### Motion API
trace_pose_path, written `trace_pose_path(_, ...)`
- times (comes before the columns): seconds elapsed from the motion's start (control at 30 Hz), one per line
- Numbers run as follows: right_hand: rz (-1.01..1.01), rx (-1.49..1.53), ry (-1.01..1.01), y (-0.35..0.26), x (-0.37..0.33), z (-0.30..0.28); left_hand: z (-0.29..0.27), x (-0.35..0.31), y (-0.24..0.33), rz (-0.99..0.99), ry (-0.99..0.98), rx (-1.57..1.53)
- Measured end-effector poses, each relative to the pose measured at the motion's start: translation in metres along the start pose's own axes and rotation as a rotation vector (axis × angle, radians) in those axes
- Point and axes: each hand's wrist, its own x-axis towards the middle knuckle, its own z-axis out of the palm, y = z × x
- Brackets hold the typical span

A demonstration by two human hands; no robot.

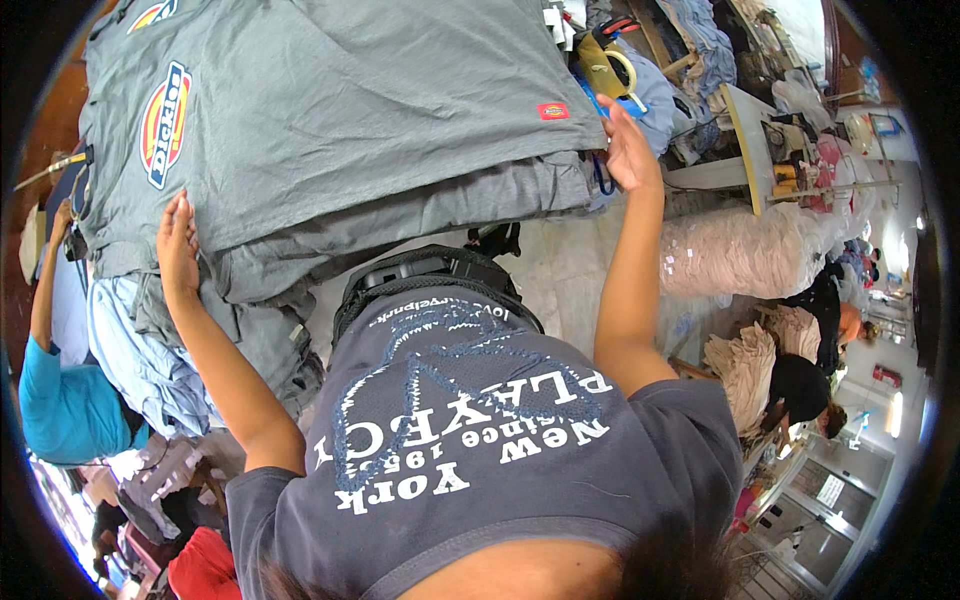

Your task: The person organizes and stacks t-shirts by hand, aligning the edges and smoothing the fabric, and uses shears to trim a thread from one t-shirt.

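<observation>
A grey T-shirt (350, 110) lies spread flat on top of a stack of grey garments (420, 220). It carries a colourful printed emblem at the left and a small red label (553, 111) near its right corner. My left hand (178, 245) is at the shirt's left near edge, fingers stretched out, holding nothing. At the opposite corner, my right hand (632, 150) is raised beside the edge with its fingers extended and its palm toward the shirt. Whether either hand touches the cloth, I cannot tell.
Beyond my right hand lie a roll of tape (620, 72) and red-handled scissors (618, 26). A plastic-wrapped pinkish bundle (740, 252) is on the right. Light blue cloth (145, 350) hangs at the left, near a person in a blue top (75, 400). Other people work farther off.
</observation>
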Motion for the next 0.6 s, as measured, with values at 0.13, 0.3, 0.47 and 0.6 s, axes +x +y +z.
trace_pose_path(0.13,0.056,-0.236,0.014,-0.024,0.047,0.02,0.031,0.042,0.032,0.011,0.002,0.133)
trace_pose_path(0.3,-0.095,-0.53,-0.087,-0.045,0.086,0.05,0.032,0.076,0.046,0.187,-0.121,0.213)
trace_pose_path(0.47,-0.29,-0.136,-0.041,-0.097,-0.001,0.064,0.007,-0.01,0.082,0.434,-0.054,-0.06)
trace_pose_path(0.6,-0.387,-0.68,0.007,-0.081,-0.108,0.038,-0.057,-0.097,0.038,0.292,0.005,0.121)
